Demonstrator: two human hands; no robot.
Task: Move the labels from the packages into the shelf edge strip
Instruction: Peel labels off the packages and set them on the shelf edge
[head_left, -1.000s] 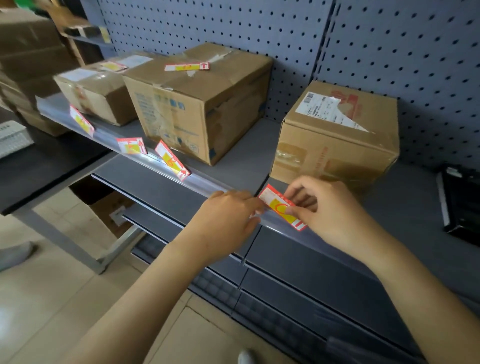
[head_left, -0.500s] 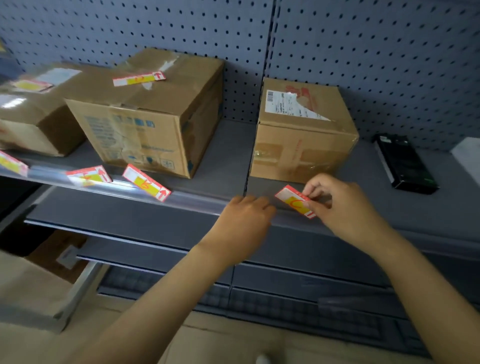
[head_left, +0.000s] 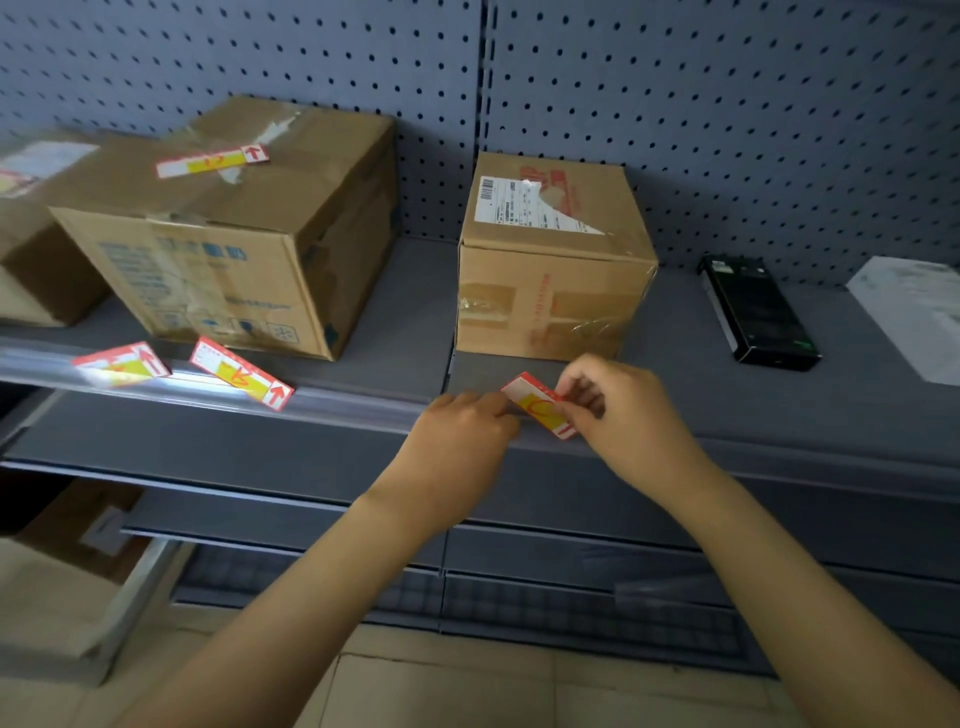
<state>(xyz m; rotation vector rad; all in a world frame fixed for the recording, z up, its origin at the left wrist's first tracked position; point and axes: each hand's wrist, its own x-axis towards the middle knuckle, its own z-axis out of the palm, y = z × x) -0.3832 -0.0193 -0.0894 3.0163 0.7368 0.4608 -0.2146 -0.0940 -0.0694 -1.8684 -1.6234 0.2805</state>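
The small red-and-white paper label with a yellow middle (head_left: 540, 405) sits at the front lip of the grey shelf, just in front of the smaller brown cardboard box with a torn white shipping slip (head_left: 550, 260). Its long axis is tilted, running from upper left, nearer that box, down to lower right, so it crosses the clear plastic shelf edge strip (head_left: 332, 402) at a slant and does not lie along it. That mismatch is what the next move seems to turn on: the label probably needs turning until it runs along the strip's channel before it will slide in.

The right hand (head_left: 623, 415) is just right of the label, in front of the box, with its thumb and forefinger curled and pinching the label's right part; the other fingers are loosely folded. The left hand (head_left: 462, 436) lies to the left of the label, in front of the box's left corner, with its fingertips bunched against the label's left end and the strip. Whether they actually pinch the paper or only press the lip I cannot tell. Both forearms reach up from below, converging on the label.

Left of that box, two more red-and-yellow labels (head_left: 241, 373) already sit skewed in the strip, and one (head_left: 213, 161) lies on top of the large taped cardboard box (head_left: 223, 244).
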